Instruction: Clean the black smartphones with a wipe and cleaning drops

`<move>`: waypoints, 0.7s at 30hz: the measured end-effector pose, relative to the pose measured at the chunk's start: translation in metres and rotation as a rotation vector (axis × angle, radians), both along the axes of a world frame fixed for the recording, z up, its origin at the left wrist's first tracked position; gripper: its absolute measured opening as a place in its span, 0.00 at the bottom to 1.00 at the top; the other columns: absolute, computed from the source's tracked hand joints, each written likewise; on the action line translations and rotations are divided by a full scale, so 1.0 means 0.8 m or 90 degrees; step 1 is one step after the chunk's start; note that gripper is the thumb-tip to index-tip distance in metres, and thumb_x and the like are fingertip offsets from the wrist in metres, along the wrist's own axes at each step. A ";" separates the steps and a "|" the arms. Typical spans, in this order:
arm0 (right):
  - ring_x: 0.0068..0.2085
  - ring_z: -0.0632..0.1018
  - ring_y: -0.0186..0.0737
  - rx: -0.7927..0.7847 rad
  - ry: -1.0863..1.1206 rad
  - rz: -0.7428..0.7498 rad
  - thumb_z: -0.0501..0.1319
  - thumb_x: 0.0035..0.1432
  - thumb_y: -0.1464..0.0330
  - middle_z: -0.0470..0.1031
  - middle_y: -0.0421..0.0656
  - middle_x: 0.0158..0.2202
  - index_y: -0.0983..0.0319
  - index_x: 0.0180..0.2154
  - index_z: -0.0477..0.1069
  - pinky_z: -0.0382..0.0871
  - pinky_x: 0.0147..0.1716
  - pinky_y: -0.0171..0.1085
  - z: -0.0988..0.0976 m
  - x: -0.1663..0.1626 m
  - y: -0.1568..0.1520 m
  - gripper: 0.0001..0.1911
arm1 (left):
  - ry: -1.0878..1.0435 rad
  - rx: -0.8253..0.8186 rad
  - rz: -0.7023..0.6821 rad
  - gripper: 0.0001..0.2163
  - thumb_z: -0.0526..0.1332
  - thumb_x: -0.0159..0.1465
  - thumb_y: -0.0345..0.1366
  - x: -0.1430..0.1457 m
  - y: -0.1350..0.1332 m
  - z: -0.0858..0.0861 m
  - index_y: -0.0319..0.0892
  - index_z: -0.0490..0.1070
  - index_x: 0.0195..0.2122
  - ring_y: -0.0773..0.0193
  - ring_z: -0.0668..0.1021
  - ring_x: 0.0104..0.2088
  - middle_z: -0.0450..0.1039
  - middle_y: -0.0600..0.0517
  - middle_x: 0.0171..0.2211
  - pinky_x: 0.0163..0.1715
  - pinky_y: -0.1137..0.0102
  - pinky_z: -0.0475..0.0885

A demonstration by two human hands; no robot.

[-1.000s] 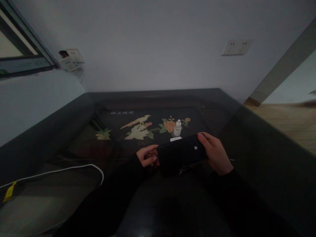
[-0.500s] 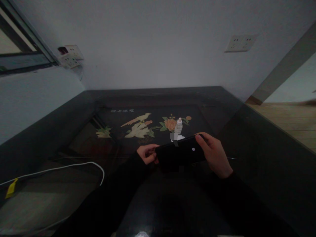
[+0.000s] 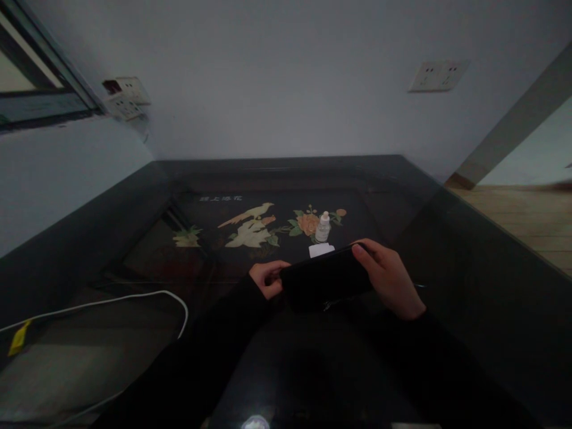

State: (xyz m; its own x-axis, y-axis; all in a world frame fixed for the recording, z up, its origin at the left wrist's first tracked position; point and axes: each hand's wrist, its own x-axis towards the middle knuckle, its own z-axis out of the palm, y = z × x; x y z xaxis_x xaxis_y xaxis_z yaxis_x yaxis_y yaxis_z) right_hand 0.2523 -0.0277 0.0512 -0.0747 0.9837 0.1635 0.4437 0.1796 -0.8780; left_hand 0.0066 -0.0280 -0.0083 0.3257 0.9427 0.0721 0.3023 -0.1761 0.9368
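A black phone (image 3: 324, 277) is held sideways and tilted between my two hands, its dark face toward me. My left hand (image 3: 270, 278) pinches its left end with thumb and fingers. My right hand (image 3: 391, 277) grips the upper right corner, the thumb lying on the face and the fingers behind. Just beyond the phone's top edge lies a small white flat piece (image 3: 320, 249), partly hidden by the phone. Behind that stands a small clear bottle (image 3: 322, 229) with a pale cap, upright on the dark glossy table (image 3: 290, 176).
Flower and bird pictures (image 3: 250, 229) decorate the tabletop. A white cable (image 3: 134, 295) with a yellow tag (image 3: 19, 339) runs along the left. Wall sockets (image 3: 438, 76) are at the right, with more sockets (image 3: 127, 98) at the left near a window (image 3: 40, 77).
The phone's face has turned slightly, and the round light spot on it is gone. More of the white piece shows beyond its edge. Both hands keep their hold.
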 end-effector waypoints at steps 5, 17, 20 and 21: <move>0.25 0.69 0.34 -0.048 0.080 0.016 0.53 0.56 0.57 0.68 0.38 0.23 0.62 0.29 0.67 0.60 0.22 0.31 -0.005 0.006 0.001 0.15 | -0.057 -0.032 0.002 0.18 0.56 0.50 0.36 0.001 -0.004 0.000 0.31 0.70 0.41 0.69 0.72 0.27 0.73 0.49 0.27 0.28 0.76 0.63; 0.21 0.64 0.31 -0.094 0.195 0.015 0.58 0.51 0.56 0.62 0.36 0.20 0.62 0.24 0.65 0.56 0.19 0.31 -0.018 0.004 0.007 0.15 | -0.078 -0.032 -0.001 0.16 0.58 0.49 0.34 0.000 -0.009 0.002 0.33 0.70 0.39 0.73 0.67 0.23 0.70 0.53 0.24 0.22 0.78 0.57; 0.20 0.63 0.30 -0.098 0.209 0.017 0.58 0.51 0.57 0.62 0.35 0.19 0.61 0.23 0.64 0.55 0.19 0.30 -0.019 0.003 0.008 0.15 | -0.098 -0.034 -0.009 0.16 0.58 0.49 0.34 0.000 -0.011 0.004 0.32 0.69 0.38 0.73 0.69 0.23 0.70 0.53 0.24 0.23 0.78 0.58; 0.20 0.63 0.30 -0.101 0.211 0.017 0.58 0.51 0.57 0.62 0.35 0.19 0.61 0.23 0.64 0.55 0.19 0.30 -0.019 0.004 0.008 0.15 | -0.109 -0.038 -0.011 0.16 0.58 0.49 0.34 0.000 -0.011 0.004 0.32 0.69 0.38 0.73 0.69 0.24 0.70 0.53 0.24 0.23 0.78 0.59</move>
State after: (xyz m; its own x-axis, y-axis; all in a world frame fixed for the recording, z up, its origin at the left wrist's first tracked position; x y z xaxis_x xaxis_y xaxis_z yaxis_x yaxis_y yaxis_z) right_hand 0.2551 -0.0216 0.0362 -0.0692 0.9972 0.0290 0.1273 0.0376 -0.9911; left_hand 0.0067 -0.0367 -0.0053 0.3292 0.9415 0.0726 0.1350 -0.1230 0.9832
